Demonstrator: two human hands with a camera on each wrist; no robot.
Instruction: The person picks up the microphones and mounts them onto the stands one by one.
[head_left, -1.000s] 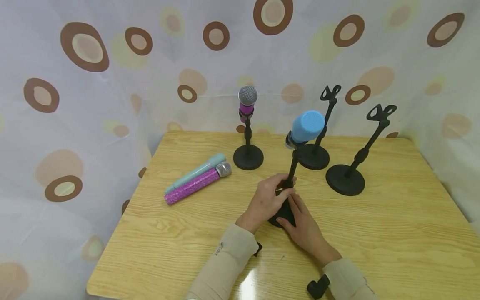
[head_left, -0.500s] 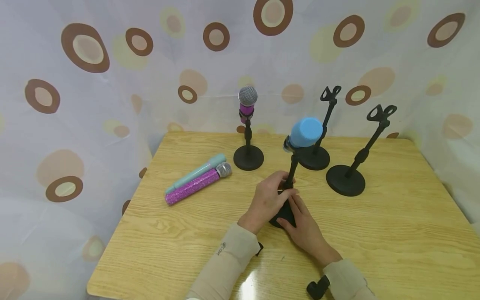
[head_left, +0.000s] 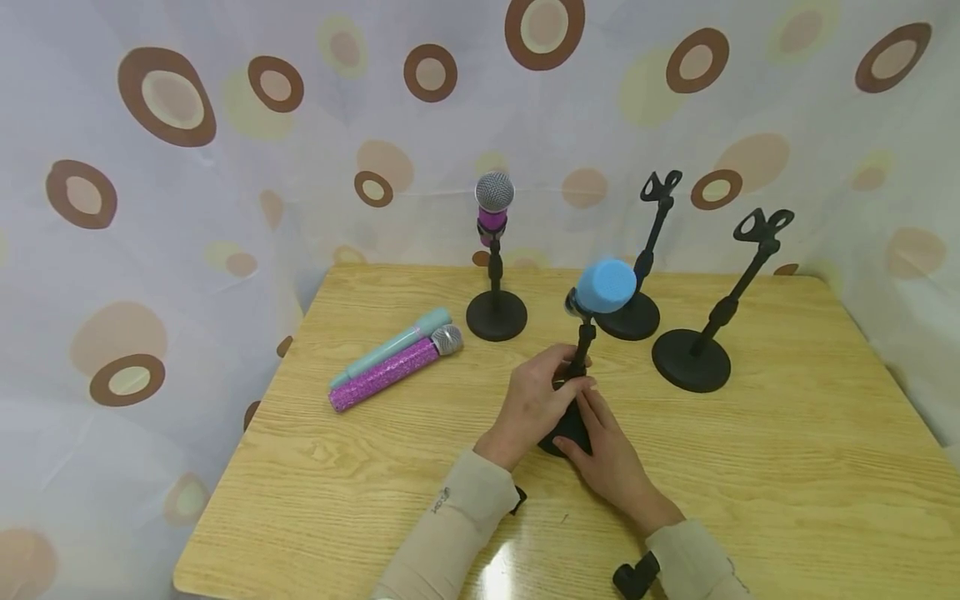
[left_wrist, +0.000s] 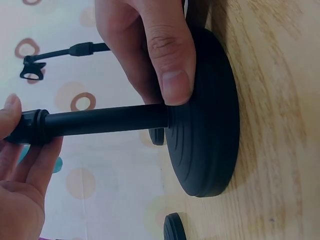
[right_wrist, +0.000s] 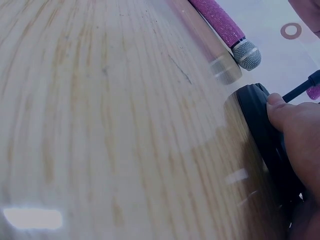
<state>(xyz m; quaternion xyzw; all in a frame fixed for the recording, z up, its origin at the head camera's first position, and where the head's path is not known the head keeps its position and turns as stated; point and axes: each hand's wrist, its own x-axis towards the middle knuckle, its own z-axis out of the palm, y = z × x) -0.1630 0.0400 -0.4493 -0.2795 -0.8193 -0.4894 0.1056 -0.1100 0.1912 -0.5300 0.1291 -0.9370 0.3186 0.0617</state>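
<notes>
Nearest on the bench (head_left: 337, 517) is the round black base (head_left: 567, 433) of the near stand, which appears to rest flat, and the right hand (head_left: 615, 467) holds it, with the thumb (left_wrist: 177, 85) on its upper face beside the foot of the pole (left_wrist: 107, 120). The fingers of this hand reach round the far side, where I cannot see them completely. Just above, the fingers of the left hand (head_left: 528, 404) are closed narrowly around the collar (left_wrist: 32, 126) of the pole. For working well at this collar, I would judge that the right hand should press the base down firmly, so it cannot turn together with the pole, and the left should turn or ease the collar slowly, without pulling sideways. Higher, at the top of the same stand, the blue microphone (head_left: 606, 286) leans toward the person; its heavy end could make the pole drop or swing suddenly if the collar gets loose, so a calm, upright grip seems wise. Beyond the hands, to the left, lie the glittery microphone (head_left: 386, 372) and the turquoise microphone (head_left: 390, 348), touching or almost. Farther, the right-hand stand (head_left: 691, 360), the rear stand (head_left: 630, 317) and the stand with a purple microphone (head_left: 492, 218) stand apart, so elbows should keep away from them.
</notes>
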